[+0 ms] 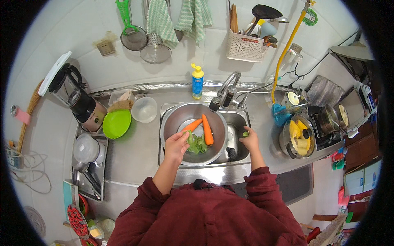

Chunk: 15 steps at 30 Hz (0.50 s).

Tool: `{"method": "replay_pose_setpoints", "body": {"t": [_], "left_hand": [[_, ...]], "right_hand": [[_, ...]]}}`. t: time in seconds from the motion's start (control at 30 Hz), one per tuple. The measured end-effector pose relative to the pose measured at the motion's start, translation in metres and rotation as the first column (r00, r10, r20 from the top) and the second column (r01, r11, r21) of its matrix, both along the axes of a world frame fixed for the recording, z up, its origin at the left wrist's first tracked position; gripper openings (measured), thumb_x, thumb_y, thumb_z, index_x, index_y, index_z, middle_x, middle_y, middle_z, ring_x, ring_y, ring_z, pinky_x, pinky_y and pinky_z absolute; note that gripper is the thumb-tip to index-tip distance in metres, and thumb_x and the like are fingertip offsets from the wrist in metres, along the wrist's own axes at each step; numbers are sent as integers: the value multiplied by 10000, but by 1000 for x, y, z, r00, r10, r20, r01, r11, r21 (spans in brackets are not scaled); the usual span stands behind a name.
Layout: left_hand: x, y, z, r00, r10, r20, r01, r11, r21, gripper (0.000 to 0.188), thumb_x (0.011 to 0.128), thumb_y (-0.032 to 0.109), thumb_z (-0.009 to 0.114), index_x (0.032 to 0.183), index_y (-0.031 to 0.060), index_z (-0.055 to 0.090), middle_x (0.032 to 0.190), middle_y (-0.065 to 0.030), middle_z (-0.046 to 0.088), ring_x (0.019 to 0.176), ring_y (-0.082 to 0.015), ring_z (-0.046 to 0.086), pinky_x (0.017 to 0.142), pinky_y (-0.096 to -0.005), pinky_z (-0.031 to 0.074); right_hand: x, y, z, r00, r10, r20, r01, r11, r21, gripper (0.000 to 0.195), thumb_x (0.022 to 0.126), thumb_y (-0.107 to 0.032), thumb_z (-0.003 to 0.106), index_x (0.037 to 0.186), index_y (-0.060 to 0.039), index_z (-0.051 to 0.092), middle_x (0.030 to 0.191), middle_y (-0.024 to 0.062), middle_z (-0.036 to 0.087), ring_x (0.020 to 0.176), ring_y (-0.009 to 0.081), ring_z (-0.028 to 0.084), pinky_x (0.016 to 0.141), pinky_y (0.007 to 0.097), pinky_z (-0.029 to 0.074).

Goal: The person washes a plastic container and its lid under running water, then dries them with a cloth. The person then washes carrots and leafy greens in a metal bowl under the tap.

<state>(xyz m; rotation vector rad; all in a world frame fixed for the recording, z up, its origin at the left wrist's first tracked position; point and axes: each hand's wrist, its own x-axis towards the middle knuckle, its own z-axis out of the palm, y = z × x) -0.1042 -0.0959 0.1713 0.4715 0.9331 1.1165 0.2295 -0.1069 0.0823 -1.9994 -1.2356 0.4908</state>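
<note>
A large metal basin rests over the left part of the steel sink. Inside it lie two orange carrots and a heap of green leaves. Above the basin's left side, my left hand pinches a green leaf between thumb and fingers. My right hand hovers over the right side of the sink, with a small green leaf piece at its fingertips. A dark scrubber or strainer sits at the sink's bottom. Over the basin's back right rim stands the faucet.
Behind the basin stands a blue and yellow bottle. A green bowl, a clear plastic bowl and a blender occupy the left counter. To the right are a lidded pot with yellow food and a stove.
</note>
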Motion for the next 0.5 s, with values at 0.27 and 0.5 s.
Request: {"method": "replay_pose_setpoints", "body": {"t": [0.27,0.5], "left_hand": [[8,-7,-12,991,-74,-110,70,997,-40,223,879,106,637,1076,19,579,1009,-69,647,893,-172,641,781,-320,534],[39,-14,-21,979,-196,-49,190,977,-97,271,921,175,579,1149,46,510,1123,-102,603,1020,-206,609,862,-357,495]], "right_hand": [[12,8,0,993,50,-109,-68,983,-171,444,653,-196,789,1037,-37,633,925,123,660,789,224,618,728,331,486],[-72,-8,44,581,172,-795,-360,931,-61,302,874,-149,601,1164,-66,595,1023,40,628,856,122,589,726,256,504]]}}
